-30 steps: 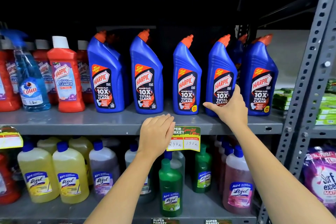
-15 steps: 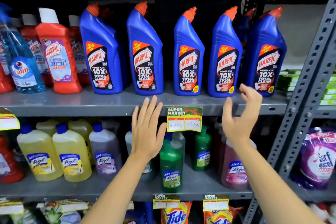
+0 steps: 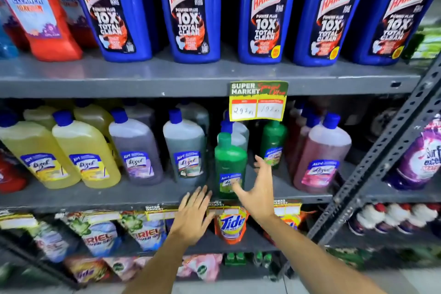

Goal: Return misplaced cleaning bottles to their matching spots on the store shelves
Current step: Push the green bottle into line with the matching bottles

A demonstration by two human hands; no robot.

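A small green Lizol bottle (image 3: 229, 164) stands at the front of the middle shelf (image 3: 119, 194), ahead of grey and clear bottles. A second green bottle (image 3: 274, 143) stands further back to its right. My right hand (image 3: 259, 188) is open with fingers spread, just right of the front green bottle and close to its label, holding nothing. My left hand (image 3: 194, 216) is open and flat, lower down at the shelf's front edge, left of that bottle. Blue Harpic bottles (image 3: 191, 9) line the upper shelf.
Yellow Lizol bottles (image 3: 83, 155), a purple one (image 3: 137, 150), a grey one (image 3: 185, 150) and a pink one (image 3: 322, 157) fill the middle shelf. A price tag (image 3: 258, 101) hangs above. Tide (image 3: 231, 224) and Ariel pouches (image 3: 100, 234) hang below. A grey perforated upright (image 3: 386, 153) stands at right.
Both hands have dropped from the Harpic shelf to the Lizol shelf below. The view has tilted down and moved closer. My right hand now hovers beside the front green bottle.
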